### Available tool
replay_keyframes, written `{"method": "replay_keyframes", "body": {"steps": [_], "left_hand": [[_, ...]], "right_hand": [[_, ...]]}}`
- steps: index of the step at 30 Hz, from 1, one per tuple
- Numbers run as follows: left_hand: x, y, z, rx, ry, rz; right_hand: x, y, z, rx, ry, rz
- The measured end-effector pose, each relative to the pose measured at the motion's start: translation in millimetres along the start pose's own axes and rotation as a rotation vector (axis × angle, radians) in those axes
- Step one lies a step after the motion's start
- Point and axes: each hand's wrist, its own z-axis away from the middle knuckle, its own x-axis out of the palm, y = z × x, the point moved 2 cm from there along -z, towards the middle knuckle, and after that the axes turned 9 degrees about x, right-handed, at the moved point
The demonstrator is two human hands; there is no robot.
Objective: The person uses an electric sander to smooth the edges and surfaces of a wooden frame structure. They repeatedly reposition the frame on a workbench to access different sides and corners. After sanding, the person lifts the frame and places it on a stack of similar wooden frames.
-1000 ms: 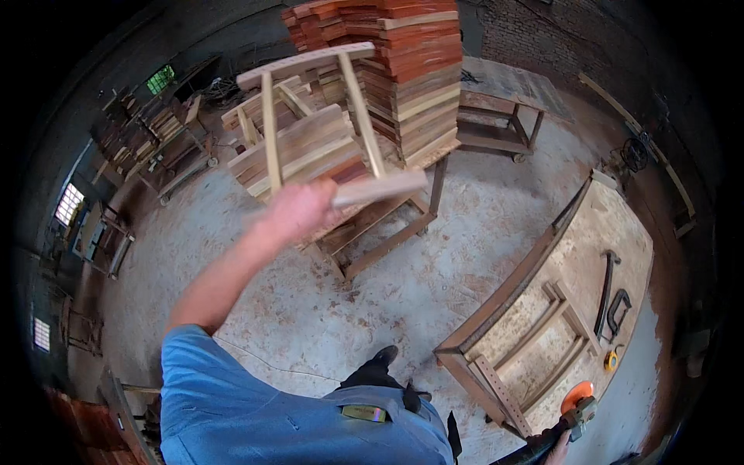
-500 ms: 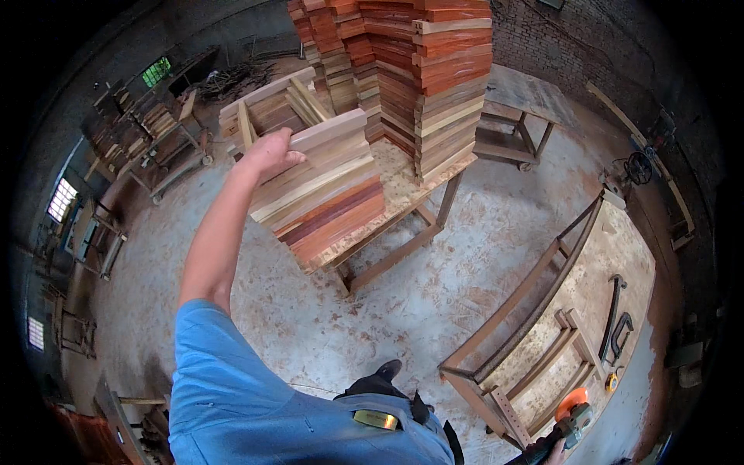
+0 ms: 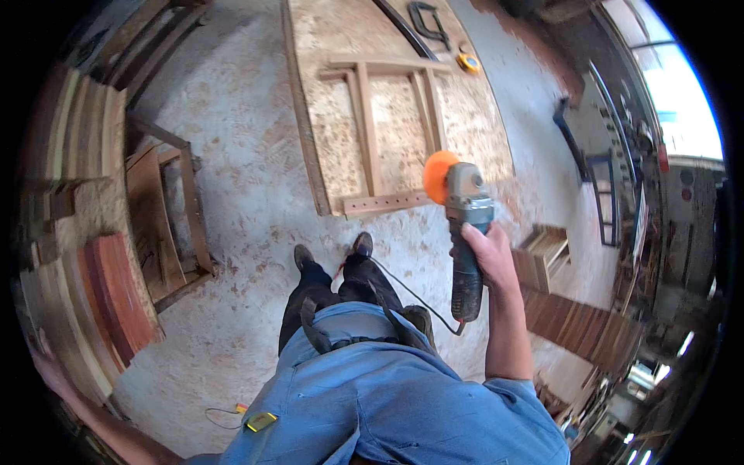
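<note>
My right hand [image 3: 494,252] is wrapped round the dark body of an angle grinder [image 3: 466,267], held up beside the near end of a workbench. An orange disc [image 3: 439,177] is fitted at its head, and a black cord [image 3: 422,301] hangs from its rear. On the bench lies a wooden frame [image 3: 370,132], with a drilled rail [image 3: 384,204] along the near edge. My left arm reaches out to the lower left; its hand [image 3: 50,368], dim at the picture's rim, is beside a stack of boards [image 3: 74,310]. Its fingers cannot be made out.
A black clamp [image 3: 428,25], a dark bar [image 3: 404,29] and a yellow tape measure [image 3: 467,62] lie on the bench [image 3: 490,143]. To the left stands a table [image 3: 116,209] carrying board stacks. Right of me are a slatted wooden piece [image 3: 546,252] and striped boards [image 3: 577,325].
My view has swung right from the board stacks to the bench. The grinder has come from the lower right edge to near the middle; my left hand now shows only at the left rim.
</note>
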Motion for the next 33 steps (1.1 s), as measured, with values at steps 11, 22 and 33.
{"method": "replay_keyframes", "body": {"steps": [11,22,33], "left_hand": [[52,489,110,0.430,-0.607,0.871],[29,636,180,0.922,-0.690,1.038],[13,707,199,1.095,-0.480,0.918]], "right_hand": [[65,65,-7,0.098,-0.106,0.243],[26,97,-27,0.123,0.031,0.183],[-71,99,-38,0.280,0.220,0.074]]}}
